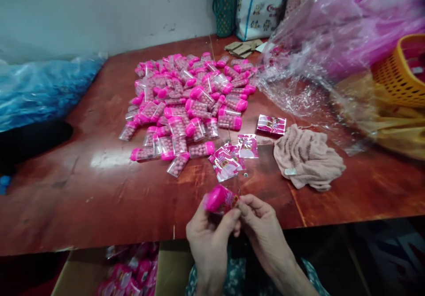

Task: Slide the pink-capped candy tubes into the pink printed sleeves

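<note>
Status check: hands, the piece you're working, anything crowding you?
Left hand and right hand both grip one pink-capped bottle. Sticker packets and bottle pile just beyond. Towel off right.

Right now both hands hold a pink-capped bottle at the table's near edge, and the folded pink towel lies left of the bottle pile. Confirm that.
Not quite. In the head view the left hand and right hand do hold the pink-capped bottle at the near edge of the table, but the pink towel lies right of the bottle pile, crumpled rather than folded neatly.
</note>
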The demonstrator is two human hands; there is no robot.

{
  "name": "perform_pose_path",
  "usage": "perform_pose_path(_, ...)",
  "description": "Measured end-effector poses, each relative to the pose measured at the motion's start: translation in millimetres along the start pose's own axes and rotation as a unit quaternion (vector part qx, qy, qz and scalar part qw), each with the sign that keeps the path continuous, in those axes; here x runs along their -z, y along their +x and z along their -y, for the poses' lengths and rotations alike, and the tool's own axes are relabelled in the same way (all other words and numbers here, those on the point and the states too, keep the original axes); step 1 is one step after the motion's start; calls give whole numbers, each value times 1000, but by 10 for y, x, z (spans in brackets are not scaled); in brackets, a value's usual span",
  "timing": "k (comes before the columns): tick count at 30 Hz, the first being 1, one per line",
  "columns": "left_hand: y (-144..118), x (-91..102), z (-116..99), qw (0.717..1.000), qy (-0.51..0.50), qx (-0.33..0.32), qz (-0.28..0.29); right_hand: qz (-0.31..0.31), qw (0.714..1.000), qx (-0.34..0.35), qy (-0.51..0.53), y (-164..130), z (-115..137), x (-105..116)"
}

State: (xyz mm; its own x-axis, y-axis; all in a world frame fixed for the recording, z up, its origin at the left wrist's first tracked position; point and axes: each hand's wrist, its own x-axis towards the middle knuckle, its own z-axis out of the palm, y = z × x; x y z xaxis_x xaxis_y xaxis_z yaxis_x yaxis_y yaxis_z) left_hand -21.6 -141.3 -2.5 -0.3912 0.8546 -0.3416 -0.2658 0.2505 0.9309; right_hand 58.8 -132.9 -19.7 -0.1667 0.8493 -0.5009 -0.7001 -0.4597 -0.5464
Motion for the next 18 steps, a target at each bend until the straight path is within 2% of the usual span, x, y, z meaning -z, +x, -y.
perform_pose_path(3,-67,-38,-34,998,40,-29,-31,29,999,-24,36,-8,3,46)
perform_pose_path(8,-82,-51,-60,999,19,-32,-18,43,998,-29,43,-22,-12,115)
perform_pose_path(14,-21,7,-90,999,12,1,38,43,999,-22,26,-9,-22,83)
perform_pose_path(18,90,157,-57,997,-3,34,68,38,998,1,-40,-26,-24,32)
